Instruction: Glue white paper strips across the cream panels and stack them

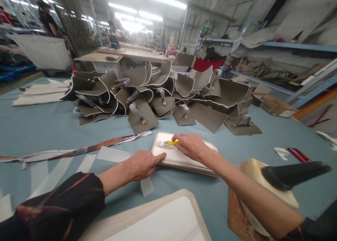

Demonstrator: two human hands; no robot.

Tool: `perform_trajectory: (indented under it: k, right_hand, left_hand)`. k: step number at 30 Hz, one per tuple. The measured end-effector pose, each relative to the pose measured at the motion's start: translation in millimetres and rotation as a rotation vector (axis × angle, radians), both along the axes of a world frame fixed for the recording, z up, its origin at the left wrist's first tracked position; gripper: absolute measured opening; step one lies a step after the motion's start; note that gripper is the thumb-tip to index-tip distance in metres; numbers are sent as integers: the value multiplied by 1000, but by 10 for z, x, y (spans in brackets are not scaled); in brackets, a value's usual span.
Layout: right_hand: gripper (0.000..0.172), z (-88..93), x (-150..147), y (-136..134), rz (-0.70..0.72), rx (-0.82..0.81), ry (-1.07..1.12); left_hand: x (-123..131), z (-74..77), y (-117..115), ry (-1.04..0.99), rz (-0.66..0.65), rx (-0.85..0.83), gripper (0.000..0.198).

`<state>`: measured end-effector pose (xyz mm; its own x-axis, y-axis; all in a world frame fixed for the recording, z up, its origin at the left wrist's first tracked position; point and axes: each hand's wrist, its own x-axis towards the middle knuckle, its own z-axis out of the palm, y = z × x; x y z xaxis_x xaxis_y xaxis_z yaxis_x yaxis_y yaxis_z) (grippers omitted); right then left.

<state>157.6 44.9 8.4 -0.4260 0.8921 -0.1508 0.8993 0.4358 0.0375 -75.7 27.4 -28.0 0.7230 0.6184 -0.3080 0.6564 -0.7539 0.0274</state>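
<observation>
My right hand point(191, 146) is closed around the yellow handle of a flat paintbrush point(172, 142). The brush's pale bristles rest on the top white panel of a small stack of panels point(195, 158) with rounded corners. At the stack's near left corner, my left hand point(140, 165) has one finger laid on the top surface and its other fingers curled at the edge. A larger stack of white panels with beige borders point(163, 220) lies closest to me, partly behind my left sleeve.
Grey-brown bag pieces point(143, 116) with wrapped handles pile across the table's far side. On the right are a pale block with a black handle point(295, 176) and a red tool point(300, 155). Patterned strips point(102, 144) and translucent strips point(56, 172) lie left. Several people are farther back.
</observation>
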Motion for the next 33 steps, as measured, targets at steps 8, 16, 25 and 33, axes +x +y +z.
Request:
perform_trajectory:
  k: [8, 16, 25, 33]
  right_hand:
    - [28, 238, 257, 2, -48, -10, -53]
    - [25, 480, 872, -292, -196, -11, -209]
    - [25, 561, 1372, -575, -305, -16, -324]
    - [23, 502, 1542, -639, -346, -6, -335]
  left_hand:
    - [10, 26, 2, -3, 3, 18, 67]
    - [-59, -145, 78, -118, 38, -3, 68]
    - [-48, -158, 92, -73, 54, -13, 68]
    - [-51, -164, 86, -84, 48, 14, 67]
